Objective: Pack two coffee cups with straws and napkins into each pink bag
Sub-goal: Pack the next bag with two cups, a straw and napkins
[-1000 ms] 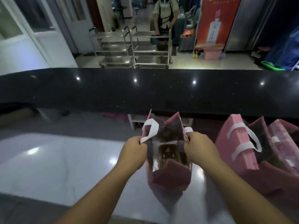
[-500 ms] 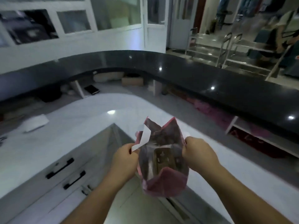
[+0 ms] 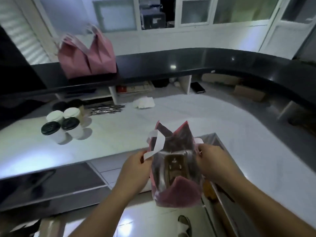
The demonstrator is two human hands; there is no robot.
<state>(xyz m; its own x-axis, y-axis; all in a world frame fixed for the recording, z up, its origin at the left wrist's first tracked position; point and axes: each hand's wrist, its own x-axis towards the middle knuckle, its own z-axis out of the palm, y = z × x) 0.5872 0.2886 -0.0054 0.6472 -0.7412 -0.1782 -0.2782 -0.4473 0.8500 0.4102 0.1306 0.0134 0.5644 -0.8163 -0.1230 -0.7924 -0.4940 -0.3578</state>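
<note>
Left hand (image 3: 136, 165) and right hand (image 3: 211, 161) each pinching an opposite top edge of open pink bag (image 3: 176, 171), fingers curled, bag held in air off the white counter (image 3: 171, 117). Cardboard cup carrier (image 3: 174, 165) visible inside. Lidded coffee cups (image 3: 63, 124) clustered far left on counter; straws (image 3: 106, 108), napkins (image 3: 144, 102) behind. Second pink bag (image 3: 87, 55) on dark ledge (image 3: 171, 65).

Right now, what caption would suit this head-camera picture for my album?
Both hands, left and right, hold a pink bag open, with lidded coffee cups waiting on the white counter.
</note>
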